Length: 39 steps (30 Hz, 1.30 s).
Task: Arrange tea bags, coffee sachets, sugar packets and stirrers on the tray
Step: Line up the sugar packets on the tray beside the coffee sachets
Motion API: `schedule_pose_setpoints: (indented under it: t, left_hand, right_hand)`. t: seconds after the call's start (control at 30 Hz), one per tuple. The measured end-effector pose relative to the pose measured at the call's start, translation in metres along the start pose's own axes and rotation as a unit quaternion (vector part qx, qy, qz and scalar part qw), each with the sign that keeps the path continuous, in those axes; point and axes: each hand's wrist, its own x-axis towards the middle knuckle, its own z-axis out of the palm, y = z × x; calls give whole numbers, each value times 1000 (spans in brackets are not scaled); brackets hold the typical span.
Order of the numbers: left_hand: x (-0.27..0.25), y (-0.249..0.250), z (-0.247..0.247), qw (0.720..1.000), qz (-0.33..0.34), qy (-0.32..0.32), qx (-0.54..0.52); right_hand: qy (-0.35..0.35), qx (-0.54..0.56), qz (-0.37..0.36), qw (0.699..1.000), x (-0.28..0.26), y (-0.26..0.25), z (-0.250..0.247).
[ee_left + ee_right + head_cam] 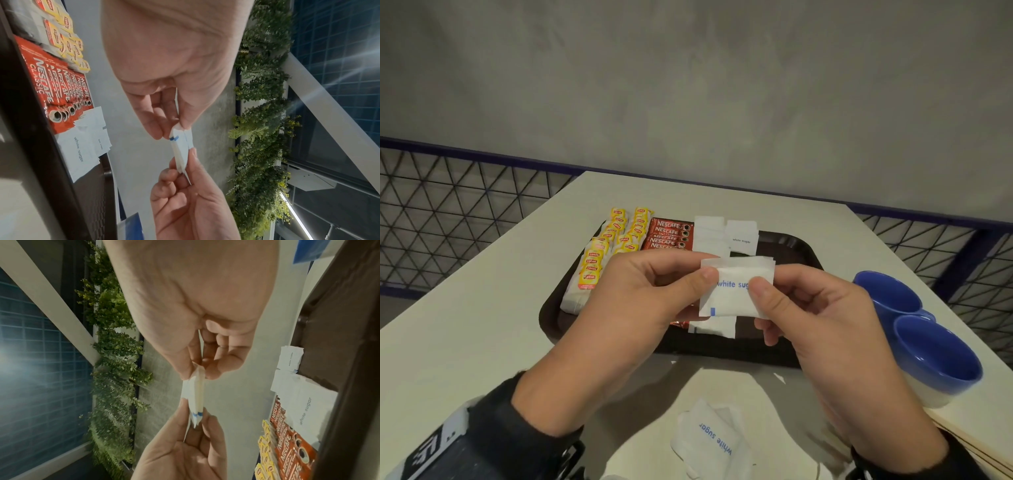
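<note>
Both the left hand [640, 298] and the right hand [822, 308] pinch a small stack of sugar packets [734, 291] just above the tray [791, 246], which I think should next go down beside the white sugar row [709, 236].

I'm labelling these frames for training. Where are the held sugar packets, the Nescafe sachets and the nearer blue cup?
held sugar packets [732, 298]: head view, white front face.
Nescafe sachets [669, 234]: head view, red printed fronts.
nearer blue cup [941, 356]: head view, blue inside wall.
</note>
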Motion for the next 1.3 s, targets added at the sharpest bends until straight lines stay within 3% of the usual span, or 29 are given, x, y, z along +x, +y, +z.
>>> schedule_pose_setpoints:
  t: [0.17,0.37,0.53,0.67,0.83,1.3]
  left_hand:
    - [4,4,-4,997,7,75,-3]
    - [8,12,-13,993,14,112,-18]
    - [11,12,-19,991,21,129,-22]
    - [14,10,-22,990,23,133,-25]
    - [13,8,-21,991,23,132,-21]
    - [15,8,-19,990,8,141,-28]
  right_hand:
    - [2,-31,65,997,22,-12,-14]
    - [44,-66,148,986,139,-4,-34]
    - [59,-184,263,945,187,43,-33]
    - [59,-249,306,917,202,72,-37]
    - [22,-280,323,904,215,81,-30]
    - [-1,-266,310,913,220,82,-27]
